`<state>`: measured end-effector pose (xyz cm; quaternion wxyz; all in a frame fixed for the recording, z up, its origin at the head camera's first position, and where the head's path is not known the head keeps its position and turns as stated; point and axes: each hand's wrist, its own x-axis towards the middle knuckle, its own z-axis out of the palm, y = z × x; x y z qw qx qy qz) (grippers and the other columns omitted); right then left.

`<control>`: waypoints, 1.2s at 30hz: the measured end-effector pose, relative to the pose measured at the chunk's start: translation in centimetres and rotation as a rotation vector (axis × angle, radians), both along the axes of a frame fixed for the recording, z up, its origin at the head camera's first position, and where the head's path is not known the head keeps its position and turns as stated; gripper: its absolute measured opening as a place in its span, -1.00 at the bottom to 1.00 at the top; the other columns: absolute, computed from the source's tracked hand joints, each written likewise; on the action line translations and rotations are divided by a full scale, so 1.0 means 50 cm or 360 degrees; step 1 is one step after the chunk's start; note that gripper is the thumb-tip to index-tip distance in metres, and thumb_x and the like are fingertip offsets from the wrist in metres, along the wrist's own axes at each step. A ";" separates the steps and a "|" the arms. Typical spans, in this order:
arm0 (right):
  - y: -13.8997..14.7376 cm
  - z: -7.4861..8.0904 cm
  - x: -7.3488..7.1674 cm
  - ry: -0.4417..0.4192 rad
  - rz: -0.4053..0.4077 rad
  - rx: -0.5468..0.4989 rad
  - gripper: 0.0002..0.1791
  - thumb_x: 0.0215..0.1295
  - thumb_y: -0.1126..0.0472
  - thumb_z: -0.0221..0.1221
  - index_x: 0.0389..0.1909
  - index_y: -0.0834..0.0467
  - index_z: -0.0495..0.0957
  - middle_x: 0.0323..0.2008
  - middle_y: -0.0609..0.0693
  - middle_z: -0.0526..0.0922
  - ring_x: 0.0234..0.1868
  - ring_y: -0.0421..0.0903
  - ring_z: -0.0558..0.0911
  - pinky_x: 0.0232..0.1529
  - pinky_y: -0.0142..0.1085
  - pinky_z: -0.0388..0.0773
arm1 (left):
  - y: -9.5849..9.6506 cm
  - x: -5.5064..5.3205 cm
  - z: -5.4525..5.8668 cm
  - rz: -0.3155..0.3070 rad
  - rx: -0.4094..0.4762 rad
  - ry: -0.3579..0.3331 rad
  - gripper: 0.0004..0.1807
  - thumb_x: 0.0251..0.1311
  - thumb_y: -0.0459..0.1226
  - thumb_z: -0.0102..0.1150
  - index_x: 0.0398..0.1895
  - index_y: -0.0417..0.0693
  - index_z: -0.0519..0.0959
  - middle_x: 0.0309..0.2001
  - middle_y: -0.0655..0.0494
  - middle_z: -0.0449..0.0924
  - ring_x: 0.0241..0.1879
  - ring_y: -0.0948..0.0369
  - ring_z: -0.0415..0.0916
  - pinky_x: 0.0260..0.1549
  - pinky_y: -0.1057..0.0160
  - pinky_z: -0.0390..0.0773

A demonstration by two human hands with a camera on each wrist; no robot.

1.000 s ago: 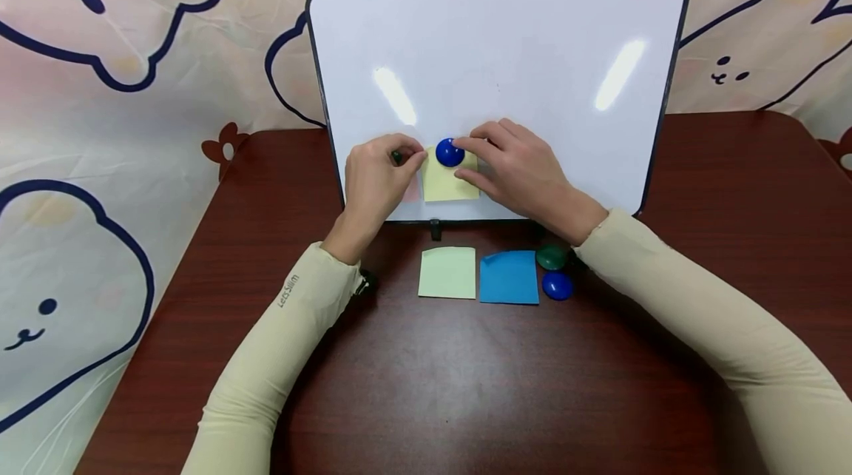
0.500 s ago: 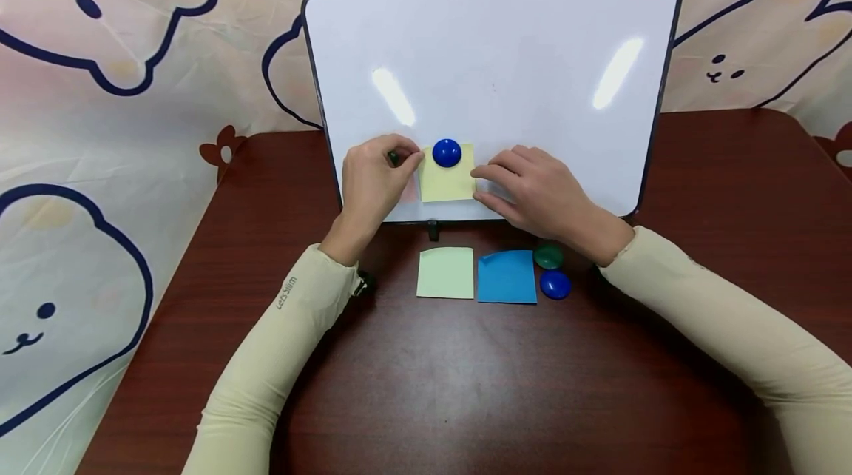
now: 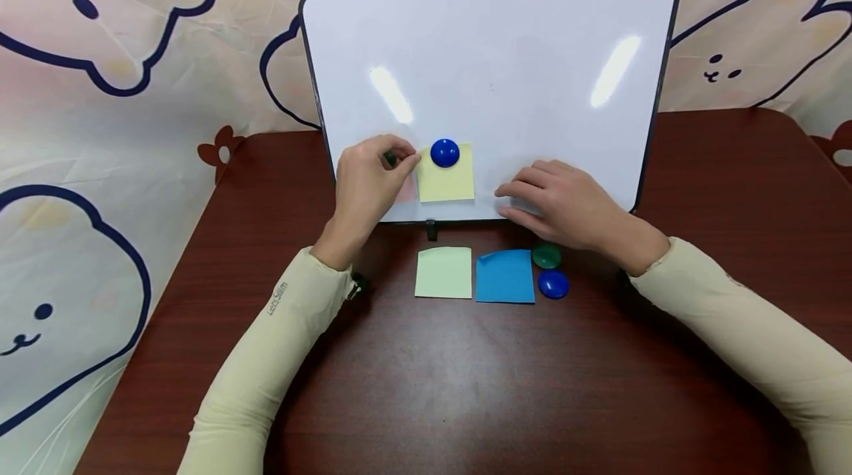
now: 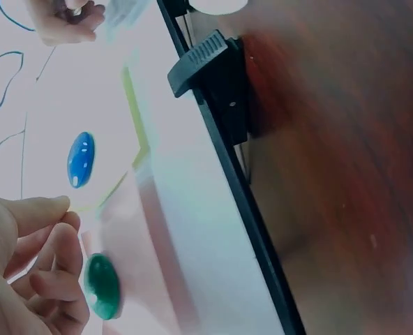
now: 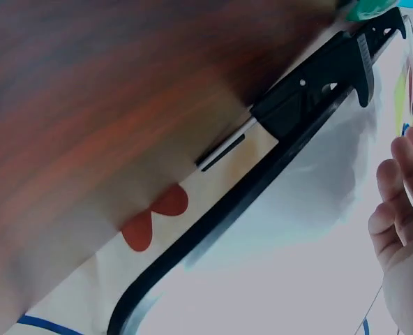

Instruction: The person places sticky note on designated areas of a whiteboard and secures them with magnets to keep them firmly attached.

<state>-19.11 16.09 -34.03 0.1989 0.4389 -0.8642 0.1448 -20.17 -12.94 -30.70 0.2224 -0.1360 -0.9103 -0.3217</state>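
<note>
A yellow sticky note point(image 3: 455, 180) lies against the upright whiteboard point(image 3: 532, 75) under a round blue magnet point(image 3: 445, 153). My left hand point(image 3: 373, 175) pinches the note's upper left edge between thumb and fingertip. Left of it, a pink sticky note point(image 4: 133, 244) with a green magnet point(image 4: 102, 286) is partly covered by that hand in the head view. My right hand point(image 3: 566, 201) is in front of the board's lower right part, fingers loosely bent and holding nothing, apart from the yellow note.
On the dark wooden table point(image 3: 426, 379), below the board, lie a pale green sticky note point(image 3: 443, 273) and a blue sticky note point(image 3: 504, 277). Beside them sit a green magnet point(image 3: 546, 256) and a blue magnet point(image 3: 553, 284). A black clip foot point(image 3: 432, 230) supports the board's lower edge.
My right hand has left the blue magnet on the yellow note and moved right and down along the board. The left hand stays at the note's edge.
</note>
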 end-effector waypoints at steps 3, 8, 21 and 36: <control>0.009 0.000 0.005 -0.0026 0.0025 0.0015 -0.65 0.21 0.02 0.35 -0.02 0.06 0.69 -0.17 -0.01 0.71 -0.14 -0.05 0.63 -0.10 -0.14 0.62 | -0.002 0.009 0.001 -0.0042 -0.0024 -0.0010 -0.83 0.22 -0.19 0.36 -0.25 -0.11 0.75 -0.36 0.02 0.75 -0.48 0.16 0.55 -0.45 0.25 0.50; 0.021 -0.003 0.013 -0.0041 0.0104 0.0054 -0.61 0.15 0.06 0.40 0.00 0.07 0.67 -0.18 -0.02 0.69 -0.16 -0.06 0.61 -0.12 -0.12 0.60 | -0.006 0.022 -0.004 -0.0136 -0.0081 -0.0025 -0.84 0.22 -0.19 0.36 -0.26 -0.10 0.73 -0.36 0.04 0.74 -0.47 0.16 0.58 -0.41 0.21 0.55; 0.061 -0.010 0.036 -0.0276 0.0074 0.0234 -0.59 0.26 -0.08 0.32 0.09 -0.03 0.65 -0.05 -0.11 0.68 0.01 -0.12 0.58 0.05 -0.12 0.58 | -0.033 0.070 -0.035 -0.0445 -0.0400 -0.0161 -0.86 0.19 -0.16 0.39 -0.26 0.00 0.76 -0.38 0.17 0.72 -0.50 0.26 0.53 -0.47 0.28 0.49; 0.096 -0.006 0.050 -0.0432 0.0074 0.0408 -0.61 0.21 -0.06 0.36 0.05 -0.05 0.67 -0.09 -0.12 0.68 -0.03 -0.15 0.55 -0.02 -0.15 0.58 | -0.063 0.087 -0.045 -0.0637 -0.0781 -0.0169 -0.89 0.13 -0.13 0.44 -0.31 0.09 0.76 -0.36 0.26 0.71 -0.45 0.33 0.54 -0.49 0.35 0.48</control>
